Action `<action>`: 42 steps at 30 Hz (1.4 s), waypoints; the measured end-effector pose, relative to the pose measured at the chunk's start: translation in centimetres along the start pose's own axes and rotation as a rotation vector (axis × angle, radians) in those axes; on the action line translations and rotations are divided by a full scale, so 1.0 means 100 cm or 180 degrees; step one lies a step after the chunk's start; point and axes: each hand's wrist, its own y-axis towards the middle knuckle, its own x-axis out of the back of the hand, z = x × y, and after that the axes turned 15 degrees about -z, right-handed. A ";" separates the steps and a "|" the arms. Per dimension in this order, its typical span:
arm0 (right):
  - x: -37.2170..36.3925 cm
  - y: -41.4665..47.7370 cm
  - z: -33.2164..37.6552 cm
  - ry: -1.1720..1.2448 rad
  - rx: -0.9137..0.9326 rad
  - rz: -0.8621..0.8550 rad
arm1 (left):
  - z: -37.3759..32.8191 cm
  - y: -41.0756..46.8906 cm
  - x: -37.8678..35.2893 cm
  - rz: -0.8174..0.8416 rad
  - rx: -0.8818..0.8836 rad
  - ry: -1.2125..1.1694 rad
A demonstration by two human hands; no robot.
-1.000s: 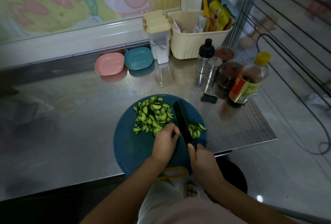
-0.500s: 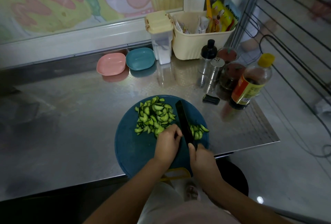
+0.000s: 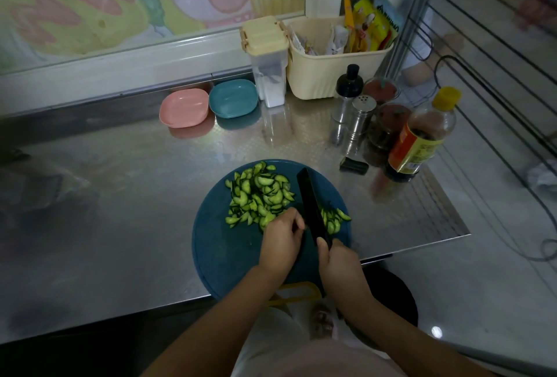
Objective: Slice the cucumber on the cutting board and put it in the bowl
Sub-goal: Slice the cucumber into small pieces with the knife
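A round blue cutting board (image 3: pixel 223 250) lies at the counter's front edge. On its far half sits a heap of green cucumber slices (image 3: pixel 259 194); a smaller cluster of slices (image 3: pixel 334 218) lies to the right of a black knife (image 3: pixel 310 203). My right hand (image 3: pixel 337 262) grips the knife's handle, blade pointing away from me. My left hand (image 3: pixel 281 239) rests curled on the board just left of the blade, at the near edge of the big heap; whether it pins a cucumber piece is hidden. A pink bowl (image 3: pixel 184 107) and a teal bowl (image 3: pixel 233 98) stand at the back.
Right of the board stand a sauce bottle (image 3: pixel 420 138) with a yellow cap, several shakers and jars (image 3: pixel 358 117), and a small black object (image 3: pixel 354 164). A cream basket (image 3: pixel 328 66) and a clear container (image 3: pixel 268 60) line the back wall. The steel counter (image 3: pixel 105 196) ends at right.
Both hands stay in nearly the same place on the board. The knife blade keeps its position between the two groups of slices; only small shifts show.
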 end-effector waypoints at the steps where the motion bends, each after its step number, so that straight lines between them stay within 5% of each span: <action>1: 0.000 0.000 -0.001 0.0008 -0.0013 0.0010 | 0.000 0.000 0.000 -0.0009 0.0014 -0.0003; 42: 0.000 -0.004 -0.009 0.0237 -0.0013 0.0199 | -0.010 0.019 0.006 0.0528 0.0243 0.0167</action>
